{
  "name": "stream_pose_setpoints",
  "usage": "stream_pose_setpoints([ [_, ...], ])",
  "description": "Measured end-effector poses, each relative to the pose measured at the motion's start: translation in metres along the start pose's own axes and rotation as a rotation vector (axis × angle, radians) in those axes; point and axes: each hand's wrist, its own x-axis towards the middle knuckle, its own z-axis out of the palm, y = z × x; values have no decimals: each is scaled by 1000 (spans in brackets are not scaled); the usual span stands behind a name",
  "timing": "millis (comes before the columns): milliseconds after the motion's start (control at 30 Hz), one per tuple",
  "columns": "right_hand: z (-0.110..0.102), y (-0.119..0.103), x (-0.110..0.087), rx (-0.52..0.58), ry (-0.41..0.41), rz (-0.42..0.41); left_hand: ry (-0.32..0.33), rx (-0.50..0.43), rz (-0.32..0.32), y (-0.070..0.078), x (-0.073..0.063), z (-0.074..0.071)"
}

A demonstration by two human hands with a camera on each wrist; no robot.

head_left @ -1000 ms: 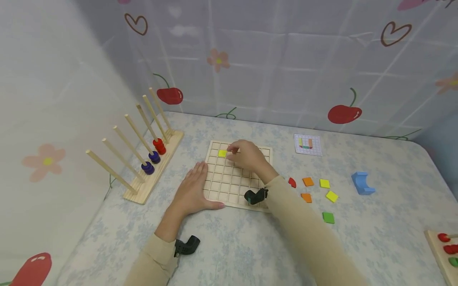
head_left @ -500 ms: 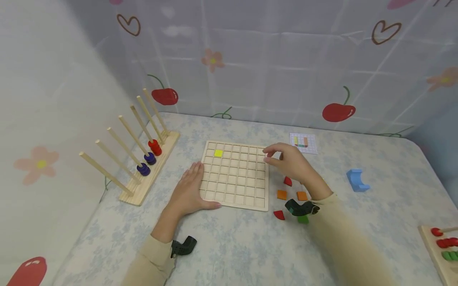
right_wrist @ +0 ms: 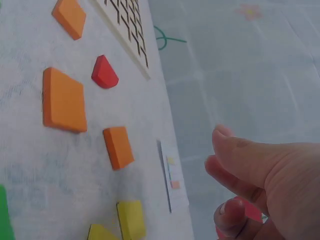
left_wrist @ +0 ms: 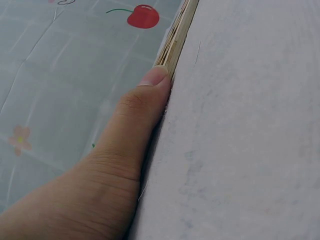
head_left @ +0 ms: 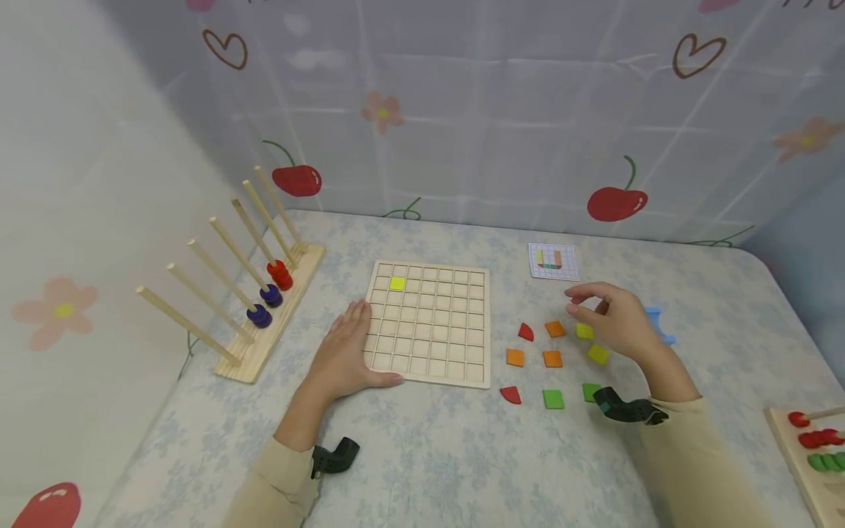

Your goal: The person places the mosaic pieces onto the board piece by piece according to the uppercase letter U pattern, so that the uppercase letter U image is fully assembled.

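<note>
In the head view a wooden grid board [head_left: 430, 323] lies flat on the table. One yellow square tile [head_left: 397, 284] sits in a cell near its upper left corner. My left hand [head_left: 346, 350] rests at the board's left side, fingers extended along that edge and thumb at the front edge. The left wrist view has the thumb [left_wrist: 132, 117] touching the board's side. My right hand [head_left: 615, 317] hovers beside and above two yellow tiles [head_left: 584, 331], fingers loosely bent. Nothing shows between its thumb and fingers in the right wrist view.
Orange tiles [head_left: 552, 359], green tiles [head_left: 554, 399] and red quarter-round pieces [head_left: 510, 395] lie right of the board. A pattern card [head_left: 553, 262] lies behind them. A blue holder [head_left: 653, 323] is partly behind the right hand. Pegged stand [head_left: 264, 341] left; bead board [head_left: 808, 469] right.
My right hand has moved from above the board, near the yellow tile, rightward to the loose yellow tiles. The left hand stays against the board. The head view has shifted slightly.
</note>
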Motion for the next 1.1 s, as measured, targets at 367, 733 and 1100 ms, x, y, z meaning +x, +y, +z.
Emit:
stream_pose_setpoints([
  [367, 3, 25, -12, -25, -69, 109, 14, 7, 12, 1, -2, -2],
  [733, 11, 36, -14, -52, -78, 96, 0, 12, -5, 0, -1, 1],
  [1100, 17, 39, -12, -78, -77, 82, 8, 5, 0, 0, -1, 0],
])
